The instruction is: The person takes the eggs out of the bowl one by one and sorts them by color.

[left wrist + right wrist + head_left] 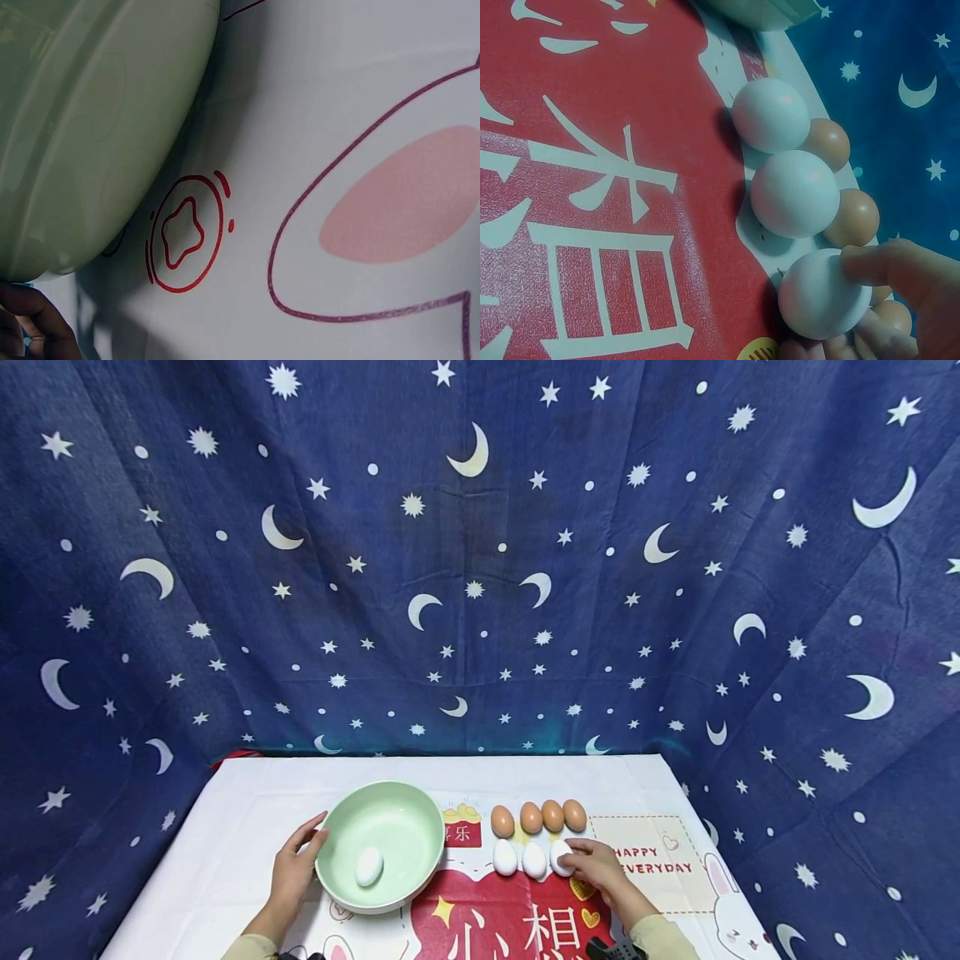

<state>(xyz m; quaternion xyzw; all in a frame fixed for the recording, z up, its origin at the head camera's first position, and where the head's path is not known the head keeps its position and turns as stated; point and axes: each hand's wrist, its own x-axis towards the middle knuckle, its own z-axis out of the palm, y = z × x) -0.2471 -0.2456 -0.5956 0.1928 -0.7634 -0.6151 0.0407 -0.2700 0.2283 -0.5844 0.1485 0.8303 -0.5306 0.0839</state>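
Observation:
A pale green bowl point(420, 827) stands on the table's left half, with one white egg point(369, 866) inside. At its left side is my left hand point(295, 860), thumb and forefinger touching the outer wall near the rim. The left wrist view catches only a few fingers point(37, 319) by the bowl's underside point(112, 142). My right hand point(596, 867) pinches the rightmost white egg point(821, 296) between thumb and fingers. Left of it sit two more white eggs point(534, 860). Behind these, several brown eggs point(552, 816) form a second row.
The white table covering point(225, 827) carries printed red shapes, lettering and a rabbit point(738, 918). A dark blue curtain point(480, 693) with moons and stars surrounds the back and sides. Something red point(238, 755) lies at the table's back left corner.

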